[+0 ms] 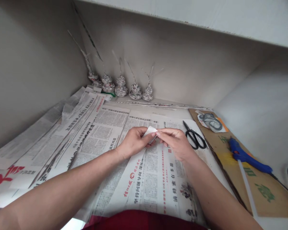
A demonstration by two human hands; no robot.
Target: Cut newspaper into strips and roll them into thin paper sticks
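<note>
In the middle of the head view, my left hand (134, 141) pinches the top end of a newspaper strip (135, 174) between thumb and fingers. A pale folded corner (151, 129) sticks up above the thumb. My right hand (175, 140) is closed, its thumb and fingertips pinching the right side of that same corner. Below my hands the strip slants down to the left over other newspaper sheets (105, 123). Black-handled scissors (194, 135) lie just right of my right hand. My fingers partly cover the paper's end.
Several woven paper gourd shapes (121, 86) stand along the back wall, thin paper rods (156, 104) lying before them. At right, cardboard (270, 199) bears a blue glue gun (249, 159) and a roll of tape (212, 123). Cut newspaper strips (45, 137) overlap at left. A white shelf (206, 16) overhangs.
</note>
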